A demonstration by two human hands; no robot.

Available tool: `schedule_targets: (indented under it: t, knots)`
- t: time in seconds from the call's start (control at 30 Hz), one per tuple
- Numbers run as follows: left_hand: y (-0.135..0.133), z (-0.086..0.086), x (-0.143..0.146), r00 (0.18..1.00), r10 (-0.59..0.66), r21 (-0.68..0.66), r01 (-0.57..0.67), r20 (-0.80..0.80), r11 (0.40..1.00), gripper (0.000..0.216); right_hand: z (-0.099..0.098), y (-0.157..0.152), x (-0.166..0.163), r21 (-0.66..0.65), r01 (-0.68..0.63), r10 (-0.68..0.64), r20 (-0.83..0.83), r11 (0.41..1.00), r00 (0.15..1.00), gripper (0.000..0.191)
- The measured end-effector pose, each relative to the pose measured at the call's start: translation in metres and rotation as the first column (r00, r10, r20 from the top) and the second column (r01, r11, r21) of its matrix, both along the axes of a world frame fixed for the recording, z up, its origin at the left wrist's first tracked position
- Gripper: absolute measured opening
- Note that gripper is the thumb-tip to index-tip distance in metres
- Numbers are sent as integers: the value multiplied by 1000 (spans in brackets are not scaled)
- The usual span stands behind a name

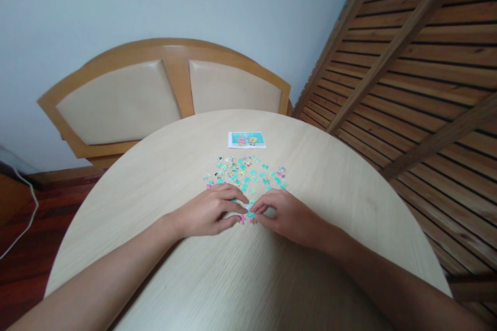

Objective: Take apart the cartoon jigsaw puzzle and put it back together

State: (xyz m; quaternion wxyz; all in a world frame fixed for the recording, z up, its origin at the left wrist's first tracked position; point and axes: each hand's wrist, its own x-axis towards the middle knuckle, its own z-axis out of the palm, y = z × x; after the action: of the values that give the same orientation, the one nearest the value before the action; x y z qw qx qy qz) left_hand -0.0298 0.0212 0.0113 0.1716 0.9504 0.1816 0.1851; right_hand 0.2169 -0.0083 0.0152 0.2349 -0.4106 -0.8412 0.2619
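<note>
Small jigsaw puzzle pieces [233, 168], mostly turquoise with some yellow and pink, lie scattered over the middle of the table. Just in front of me, a few more pieces [250, 208] sit close together between my two hands. My left hand [215, 209] rests at their left side, its fingers apart and bent, fingertips touching or just over the pieces. From the right, the thumb and index finger of my right hand [285, 214] come together at a puzzle piece, which is mostly hidden by the fingertips.
Beyond the pieces lies a picture card [248, 139] with cartoon figures on turquoise. The round wooden table [334, 176] has a padded bench back [171, 51] behind it. Slatted wood [427, 77] rises at the right, and a white cable [33, 207] hangs at the left.
</note>
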Motion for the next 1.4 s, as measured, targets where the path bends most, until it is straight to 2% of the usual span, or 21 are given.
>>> schedule_targets:
  t: [0.13,0.33,0.5,0.63,0.83,1.17,1.4]
  knots:
    - [0,0,0,1000,0,-1,0,-9,1000,24,-1,-1,0,86,-11,8,43,996,999,12]
    - [-1,1,1,1000,3,-4,-3,-7,1000,25,-5,1,2,126,-62,50,95,990,994,12]
    - [-1,1,1,1000,2,4,-2,-6,1000,23,-5,-2,2,166,-28,5,133,986,991,11]
    - [-1,1,2,1000,5,1,-5,4,1000,22,-3,-7,1,169,-1,-28,167,986,986,21]
    - [-1,0,1,1000,7,-8,-6,4,1000,22,-1,-8,1,162,-17,-15,196,987,981,19]
    - [-1,0,1,1000,8,-14,-8,6,1000,22,3,-11,4,234,-97,21,305,967,952,13]
    - [-1,0,1,1000,5,-7,-5,-3,1000,22,4,-9,4,229,-62,-7,287,971,958,21]
